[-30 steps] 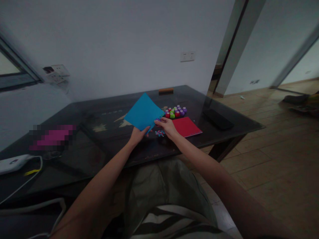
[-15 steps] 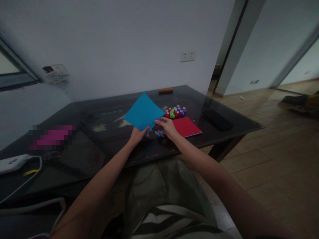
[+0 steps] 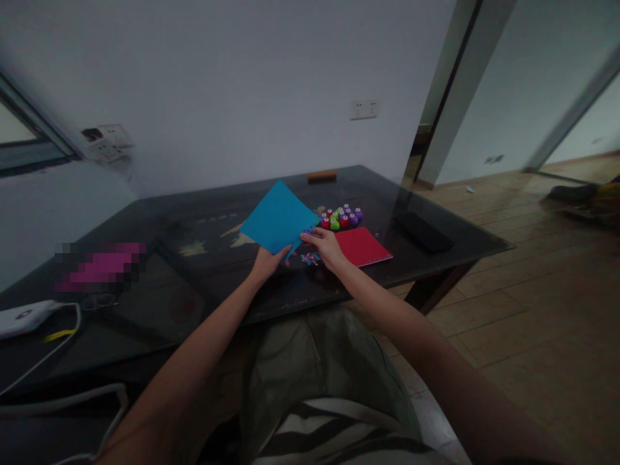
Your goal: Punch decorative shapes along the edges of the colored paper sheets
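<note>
My left hand [image 3: 270,261] is closed on the lower corner of a square sheet of blue paper [image 3: 278,216], thumb on top and fingers beneath. Small punched holes run along the paper's right edge. There my right hand [image 3: 323,243] pinches a small purple craft punch [image 3: 305,234], mostly hidden by the fingers. Below the paper lies a small pile of coloured cut-outs [image 3: 310,258]. Beside my right hand rests red paper [image 3: 363,247] with holes along its near edge. Several red, green and purple craft punches [image 3: 341,218] stand grouped just behind it.
The dark table [image 3: 194,290] meets the wall at the back. A black flat case [image 3: 423,232] lies to the right, an orange-brown block [image 3: 322,176] at the back. On the left are a blurred-out pink item [image 3: 104,266] and a white device [image 3: 26,319] with a cable.
</note>
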The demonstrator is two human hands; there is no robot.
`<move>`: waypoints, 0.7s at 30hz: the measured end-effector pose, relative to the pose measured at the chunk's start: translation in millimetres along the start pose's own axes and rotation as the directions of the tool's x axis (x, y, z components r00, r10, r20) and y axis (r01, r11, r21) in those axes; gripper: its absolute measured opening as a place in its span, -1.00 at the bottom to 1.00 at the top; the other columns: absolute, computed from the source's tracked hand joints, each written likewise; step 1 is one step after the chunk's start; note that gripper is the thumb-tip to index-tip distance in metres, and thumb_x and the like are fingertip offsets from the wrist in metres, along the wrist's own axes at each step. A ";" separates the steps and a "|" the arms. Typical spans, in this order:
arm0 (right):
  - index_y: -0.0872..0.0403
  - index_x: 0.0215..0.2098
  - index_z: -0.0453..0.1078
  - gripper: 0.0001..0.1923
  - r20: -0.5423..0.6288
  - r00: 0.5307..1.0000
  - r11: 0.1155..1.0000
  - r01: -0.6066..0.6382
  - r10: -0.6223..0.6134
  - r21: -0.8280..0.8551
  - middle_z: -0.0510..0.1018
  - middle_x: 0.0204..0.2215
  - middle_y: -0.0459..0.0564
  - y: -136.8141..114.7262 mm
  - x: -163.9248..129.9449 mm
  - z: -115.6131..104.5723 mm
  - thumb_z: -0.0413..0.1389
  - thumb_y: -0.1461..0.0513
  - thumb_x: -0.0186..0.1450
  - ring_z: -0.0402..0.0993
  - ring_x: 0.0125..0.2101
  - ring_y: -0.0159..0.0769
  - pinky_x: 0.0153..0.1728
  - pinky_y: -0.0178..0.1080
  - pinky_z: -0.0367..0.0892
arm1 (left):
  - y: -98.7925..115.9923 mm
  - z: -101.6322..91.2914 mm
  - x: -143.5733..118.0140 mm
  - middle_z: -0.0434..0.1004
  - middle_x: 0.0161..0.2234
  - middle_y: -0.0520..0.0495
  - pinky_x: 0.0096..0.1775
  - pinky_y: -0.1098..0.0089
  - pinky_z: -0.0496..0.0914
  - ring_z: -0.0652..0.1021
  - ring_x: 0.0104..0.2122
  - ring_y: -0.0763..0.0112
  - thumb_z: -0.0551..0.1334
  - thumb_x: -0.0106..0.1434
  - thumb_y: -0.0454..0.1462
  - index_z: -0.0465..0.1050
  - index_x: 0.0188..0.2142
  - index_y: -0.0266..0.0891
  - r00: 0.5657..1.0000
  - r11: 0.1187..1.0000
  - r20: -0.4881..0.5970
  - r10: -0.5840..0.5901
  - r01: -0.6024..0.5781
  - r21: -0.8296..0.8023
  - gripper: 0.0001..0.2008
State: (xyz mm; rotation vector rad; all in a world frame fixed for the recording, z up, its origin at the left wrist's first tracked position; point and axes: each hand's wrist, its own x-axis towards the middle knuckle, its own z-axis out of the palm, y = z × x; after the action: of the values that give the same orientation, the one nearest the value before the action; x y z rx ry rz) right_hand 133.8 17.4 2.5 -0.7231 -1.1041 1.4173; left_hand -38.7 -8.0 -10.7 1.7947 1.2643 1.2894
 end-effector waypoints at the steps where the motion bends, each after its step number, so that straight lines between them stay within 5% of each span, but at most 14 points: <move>1: 0.10 -0.52 0.40 -0.68 -0.001 1.000 1.000 0.002 -0.002 0.003 0.52 -0.49 -0.08 0.0 -0.2 -0.1 0.35 0.13 -0.16 0.41 -0.42 -0.34 -0.33 -0.27 0.29 | -0.2 0.0 0.0 0.56 -0.52 -0.10 -0.37 0.32 0.46 0.49 -0.59 0.38 0.22 0.14 -0.07 0.45 -0.42 -0.30 1.000 1.000 0.003 0.001 -0.001 0.000 -0.70; 21: 0.09 -0.55 0.39 -0.70 -0.015 0.999 0.998 0.046 -0.047 -0.038 0.49 -0.54 -0.11 -2.1 -1.2 0.0 0.34 0.11 -0.15 0.39 -0.44 -0.35 -0.33 -0.27 0.28 | -0.4 1.4 -1.0 0.59 -0.47 -0.14 -0.32 0.29 0.47 0.53 -0.55 0.33 0.23 0.14 -0.08 0.46 -0.30 -0.30 1.000 1.000 0.026 -0.006 0.007 -0.024 -0.69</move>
State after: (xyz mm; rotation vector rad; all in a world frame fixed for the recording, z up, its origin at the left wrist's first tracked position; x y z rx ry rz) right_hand 134.8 16.0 4.2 -0.7296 -1.1308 1.3523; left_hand -37.6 -8.6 -11.9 1.7832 1.2345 1.2685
